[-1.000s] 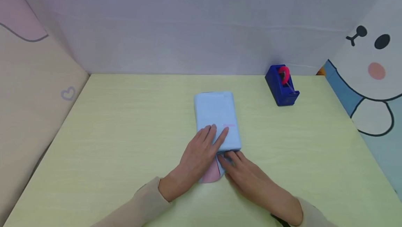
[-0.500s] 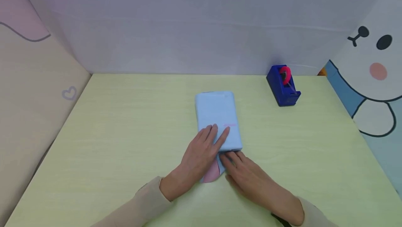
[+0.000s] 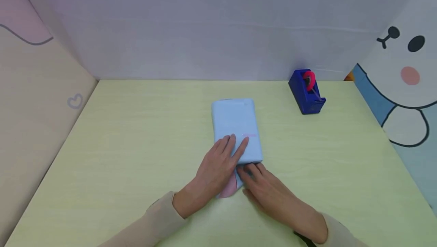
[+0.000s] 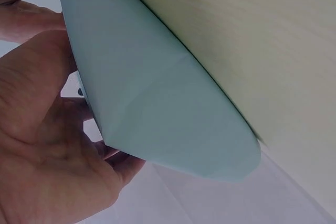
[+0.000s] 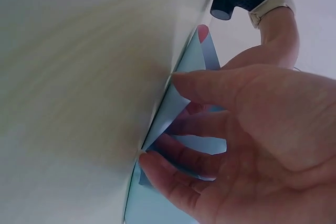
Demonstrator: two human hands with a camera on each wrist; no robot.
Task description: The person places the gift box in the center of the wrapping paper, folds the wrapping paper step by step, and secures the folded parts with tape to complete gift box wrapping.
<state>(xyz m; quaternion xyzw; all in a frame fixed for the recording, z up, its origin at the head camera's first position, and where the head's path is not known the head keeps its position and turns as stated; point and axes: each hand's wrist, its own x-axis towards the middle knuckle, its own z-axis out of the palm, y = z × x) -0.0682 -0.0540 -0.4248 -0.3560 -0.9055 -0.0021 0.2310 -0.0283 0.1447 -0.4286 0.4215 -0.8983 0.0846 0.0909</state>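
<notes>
A flat rectangular package (image 3: 235, 116) wrapped in light blue paper lies on the table in the head view. My left hand (image 3: 218, 163) rests on its near half with fingers extended and spread. At its near end a flap of wrapping paper (image 3: 229, 189) sticks out, pink on its inner face. My right hand (image 3: 266, 190) is at this flap, the paper's edge between thumb and fingers, fingertips tucked against the package end. The left wrist view shows the flap's blue outer face (image 4: 142, 87) with a faint crease. The package body hides part of the right fingertips.
A blue tape dispenser (image 3: 307, 93) with a pink-cored roll stands at the back right of the pale yellow table (image 3: 143, 133). Printed cloth walls (image 3: 205, 42) border the table at the back and sides.
The right side of the flap has folded inward a little under my right thumb and fingers, so less pink shows. My left hand and the package stay in place.
</notes>
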